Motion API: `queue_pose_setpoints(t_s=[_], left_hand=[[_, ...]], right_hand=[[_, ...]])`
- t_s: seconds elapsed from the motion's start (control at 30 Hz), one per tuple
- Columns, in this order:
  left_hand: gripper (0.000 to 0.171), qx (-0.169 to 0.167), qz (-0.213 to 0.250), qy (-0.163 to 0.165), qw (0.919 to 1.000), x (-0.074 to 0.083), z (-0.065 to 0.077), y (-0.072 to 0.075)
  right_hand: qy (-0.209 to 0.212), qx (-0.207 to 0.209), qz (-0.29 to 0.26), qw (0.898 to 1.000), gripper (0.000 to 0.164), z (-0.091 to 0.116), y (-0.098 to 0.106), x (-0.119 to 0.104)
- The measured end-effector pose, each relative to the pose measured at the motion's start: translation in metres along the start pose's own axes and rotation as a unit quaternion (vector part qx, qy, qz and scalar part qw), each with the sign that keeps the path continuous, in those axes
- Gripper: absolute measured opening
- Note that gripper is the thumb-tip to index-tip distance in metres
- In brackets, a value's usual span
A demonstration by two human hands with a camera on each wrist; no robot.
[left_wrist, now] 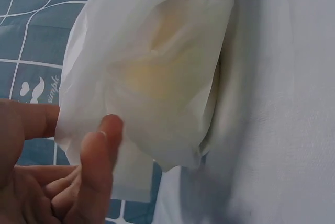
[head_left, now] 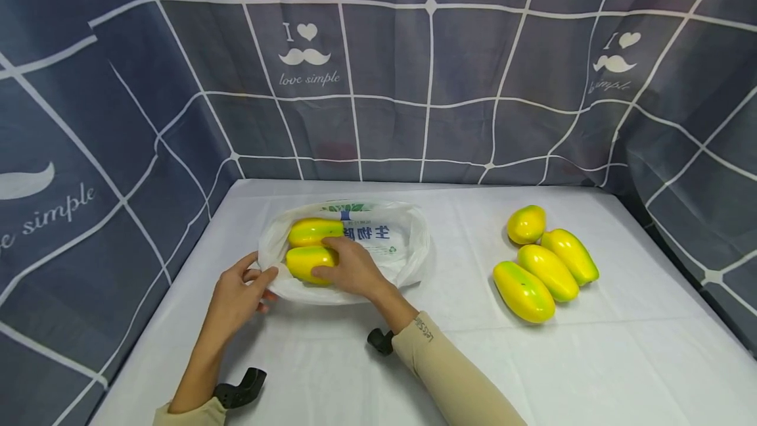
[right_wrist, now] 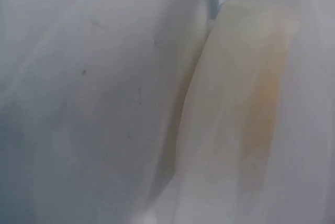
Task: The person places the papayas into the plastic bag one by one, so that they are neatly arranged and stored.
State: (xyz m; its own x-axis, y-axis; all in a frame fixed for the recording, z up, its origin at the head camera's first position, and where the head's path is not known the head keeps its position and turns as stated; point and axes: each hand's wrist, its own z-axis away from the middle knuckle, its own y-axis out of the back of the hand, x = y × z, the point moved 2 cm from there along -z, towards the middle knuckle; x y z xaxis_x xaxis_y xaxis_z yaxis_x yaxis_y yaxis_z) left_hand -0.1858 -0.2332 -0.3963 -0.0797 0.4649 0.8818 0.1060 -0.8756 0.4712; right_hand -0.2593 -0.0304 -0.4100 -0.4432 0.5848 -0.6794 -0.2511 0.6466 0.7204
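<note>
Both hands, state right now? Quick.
Left hand: closed, pinching the white plastic bag at its left edge.
Right hand: closed, holding the nearer yellow fruit inside the bag.

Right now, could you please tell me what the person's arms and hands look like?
The left hand and right hand are bare, the sleeves tan. A black piece juts out beside each wrist; small dark lettering marks the right sleeve.

A translucent white plastic bag (left_wrist: 131,41) shows two blurred yellow patches (left_wrist: 149,76) through its wall. At its lower-left edge the left hand (left_wrist: 65,192) grips the plastic, one digit reaching behind the bag, another in front. Left of the bag is white-lined blue cloth (left_wrist: 49,38); right of it, a white surface (left_wrist: 293,103).
</note>
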Motion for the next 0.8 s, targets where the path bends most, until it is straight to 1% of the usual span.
queue_pose_setpoints(t_s=[0.13, 0.3, 0.43, 0.57, 0.67, 0.8], left_hand=[[0.072, 0.024, 0.01, 0.001, 0.9997, -0.001, 0.001, 0.001], [0.069, 0.042, 0.021, -0.002, 0.9989, -0.001, 0.003, 0.001], [0.068, 0.044, 0.021, -0.003, 0.9988, -0.001, 0.002, 0.001], [0.069, 0.04, 0.015, 0.001, 0.9991, -0.001, 0.002, 0.001], [0.069, 0.039, 0.016, 0.005, 0.9991, -0.001, 0.002, 0.001], [0.069, 0.038, 0.012, 0.005, 0.9992, -0.001, 0.002, 0.0]], right_hand=[[0.002, 0.004, -0.01, 1.0, 0.058, 0.003, 0.004, -0.001], [0.004, 0.009, -0.02, 1.0, 0.053, 0.01, 0.011, -0.005], [0.029, 0.024, -0.022, 0.999, 0.049, 0.017, 0.02, -0.008], [0.057, 0.041, -0.028, 0.997, 0.047, 0.029, 0.034, -0.007], [0.066, 0.053, -0.03, 0.996, 0.046, 0.04, 0.047, -0.003], [0.062, 0.066, -0.026, 0.996, 0.047, 0.056, 0.064, 0.008]])
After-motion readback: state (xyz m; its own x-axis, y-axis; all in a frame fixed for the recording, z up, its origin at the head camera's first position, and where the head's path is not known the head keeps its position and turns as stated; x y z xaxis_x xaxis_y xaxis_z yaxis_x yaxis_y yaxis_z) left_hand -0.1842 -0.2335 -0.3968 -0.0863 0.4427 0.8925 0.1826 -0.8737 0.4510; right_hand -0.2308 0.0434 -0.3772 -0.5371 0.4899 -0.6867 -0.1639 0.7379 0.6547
